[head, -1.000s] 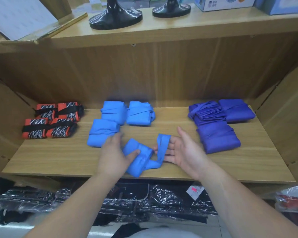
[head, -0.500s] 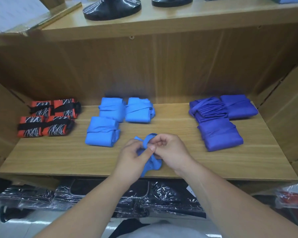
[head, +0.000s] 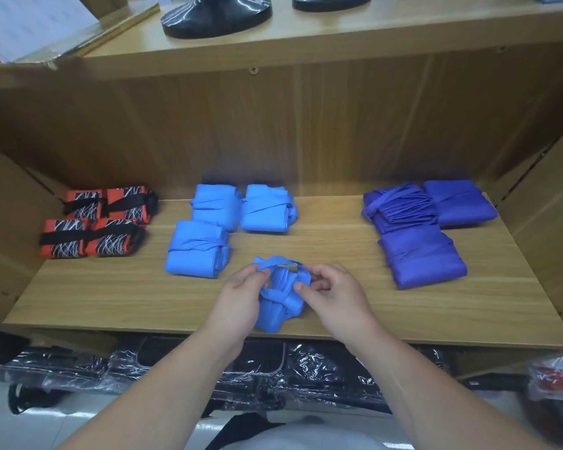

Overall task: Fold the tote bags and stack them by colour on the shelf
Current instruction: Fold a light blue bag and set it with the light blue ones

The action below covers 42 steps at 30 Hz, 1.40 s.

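A rolled light-blue tote bag (head: 278, 308) lies near the front edge of the wooden shelf (head: 127, 293). My left hand (head: 239, 302) grips its left side and pinches the strap looped over its far end. My right hand (head: 333, 298) pinches the same strap on the right side. Three folded light-blue bags (head: 197, 251) sit behind them, with orange-and-black patterned bags (head: 91, 237) at the left and three dark-blue bags (head: 420, 258) at the right.
Wooden side panels close the shelf at left (head: 10, 222) and right (head: 546, 216), and a back panel stands behind. An upper shelf carries two black round bases (head: 216, 16). Plastic-wrapped black goods (head: 273, 378) lie below the shelf's front edge.
My right hand, open and flat one second ago, has curled onto the strap. Both hands now stretch the strap in a loop around the rolled light-blue bag.
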Motion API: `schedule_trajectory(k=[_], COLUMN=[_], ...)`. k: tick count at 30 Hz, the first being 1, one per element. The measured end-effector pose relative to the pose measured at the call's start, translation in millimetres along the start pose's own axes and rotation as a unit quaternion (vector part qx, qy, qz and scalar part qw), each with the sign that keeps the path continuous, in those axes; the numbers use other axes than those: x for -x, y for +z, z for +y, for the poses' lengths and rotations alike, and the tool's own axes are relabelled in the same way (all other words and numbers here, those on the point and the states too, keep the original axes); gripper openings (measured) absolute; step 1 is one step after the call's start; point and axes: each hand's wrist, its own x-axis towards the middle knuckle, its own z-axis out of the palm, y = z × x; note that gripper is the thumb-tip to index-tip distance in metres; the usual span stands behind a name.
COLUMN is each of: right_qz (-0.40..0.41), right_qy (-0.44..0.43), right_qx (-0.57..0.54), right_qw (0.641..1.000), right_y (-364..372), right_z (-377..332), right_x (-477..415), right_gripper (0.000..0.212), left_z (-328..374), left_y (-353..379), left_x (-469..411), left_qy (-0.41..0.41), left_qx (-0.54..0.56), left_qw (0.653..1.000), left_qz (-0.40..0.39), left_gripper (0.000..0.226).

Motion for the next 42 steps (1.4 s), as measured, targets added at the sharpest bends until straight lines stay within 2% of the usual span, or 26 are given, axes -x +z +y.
schedule_trajectory(k=[3, 5, 7, 8, 10, 13, 14, 18, 19, 21, 24, 27, 30, 34, 38, 42], right_qz=[-0.006, -0.001, -0.003, -0.008, -0.031, -0.066, -0.070, -0.104, -0.123, -0.138, -0.108, -0.057, -0.001, 0.031, 0.026, 0.015], right_qy=[0.013, 0.037, 0.065, 0.077, 0.088, 0.072, 0.067, 0.059, 0.063, 0.080, 0.118, 0.158, 0.173, 0.191, 0.196, 0.181], right_qx=[0.012, -0.041, -0.084, -0.099, -0.123, -0.117, -0.115, -0.154, -0.187, -0.266, -0.363, -0.402, -0.345, -0.269, -0.286, -0.325], right_qw=[1.000, 0.998, 0.994, 0.992, 0.988, 0.988, 0.989, 0.981, 0.973, 0.951, 0.918, 0.900, 0.922, 0.943, 0.937, 0.928], right_y=[-4, -5, -6, -7, -9, -9, -9, -15, -17, -18, -17, -10, -1, 6, 7, 6], right_z=[0, -3, -2, -1, 1, -5, -7, -3, -2, -6, -8, -13, -18, -19, -16, -17], right_x=[0, 1, 0, -2, -4, -2, -2, -2, -1, 4, 7, 8, 8, 8, 14, 21], right_gripper=[0.028, 0.034, 0.040, 0.039, 0.026, 0.011, 0.015, 0.059, 0.058, 0.034, 0.009, 0.015, 0.021, 0.025, 0.030, 0.024], left_z=[5, 7, 8, 9, 12, 14, 15, 13, 13, 13, 11, 7, 4, 2, 1, 4], left_y=[0, -2, -5, -6, -8, -8, -9, -14, -15, -17, -19, -13, -3, 4, 9, 10], left_x=[2, 2, 1, 2, 4, 5, 6, 5, 5, 5, 4, 5, 6, 6, 7, 6], left_qy=[-0.013, -0.014, -0.007, -0.007, -0.012, 0.004, 0.006, 0.003, -0.001, -0.006, -0.012, -0.003, 0.023, 0.062, 0.077, 0.067], left_qx=[0.018, 0.031, 0.039, 0.048, 0.044, -0.009, -0.022, -0.045, -0.044, -0.036, -0.019, -0.019, -0.047, -0.102, -0.105, -0.058], left_qw=[1.000, 0.999, 0.999, 0.998, 0.998, 0.999, 0.998, 0.997, 0.997, 0.997, 0.997, 0.998, 0.999, 0.992, 0.989, 0.993], left_qz=[-0.006, -0.011, -0.019, -0.029, -0.042, -0.052, -0.052, -0.060, -0.066, -0.072, -0.075, -0.061, -0.009, 0.052, 0.073, 0.072], left_gripper=[0.034, 0.033, 0.022, 0.029, 0.040, 0.027, 0.028, 0.034, 0.034, 0.033, 0.035, 0.031, 0.029, 0.031, 0.033, 0.026])
